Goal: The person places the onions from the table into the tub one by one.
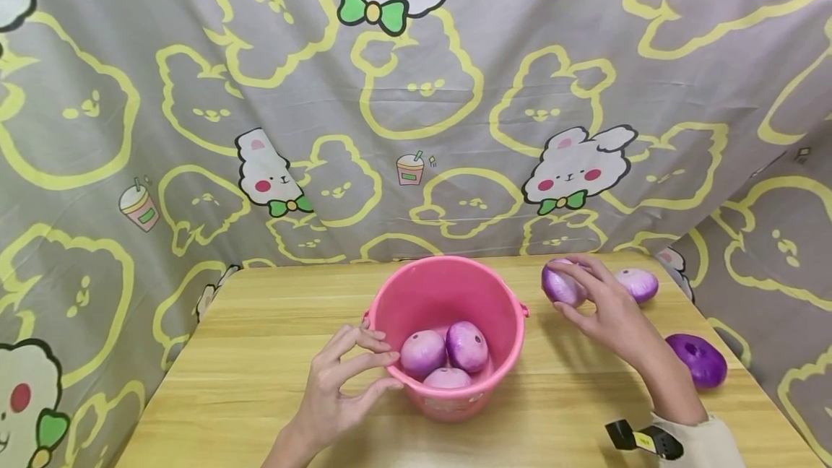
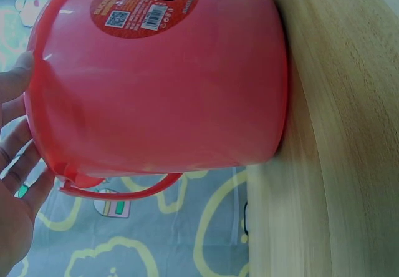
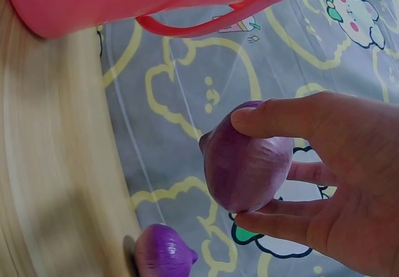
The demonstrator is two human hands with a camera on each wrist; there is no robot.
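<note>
A pink bucket (image 1: 448, 410) stands upright on the table with three purple onions (image 1: 466, 347) inside. My left hand (image 1: 341, 381) is at its left rim, thumb and fingers spread along the edge with the tips touching it. In the left wrist view the bucket's side (image 2: 168, 90) fills much of the picture. To the right of the bucket, my right hand (image 1: 604, 309) grips another purple onion (image 1: 562, 284) between thumb and fingers. The right wrist view shows this onion (image 3: 246, 165) held above the table level, its pointed end facing the table.
A purple onion (image 1: 638, 284) lies behind my right hand near the table's back edge. A darker purple onion (image 1: 697, 361) sits by the right edge, partly behind my forearm. A patterned curtain (image 1: 416, 107) hangs behind the wooden table (image 1: 260, 352). The bucket's handle (image 3: 212, 24) hangs down.
</note>
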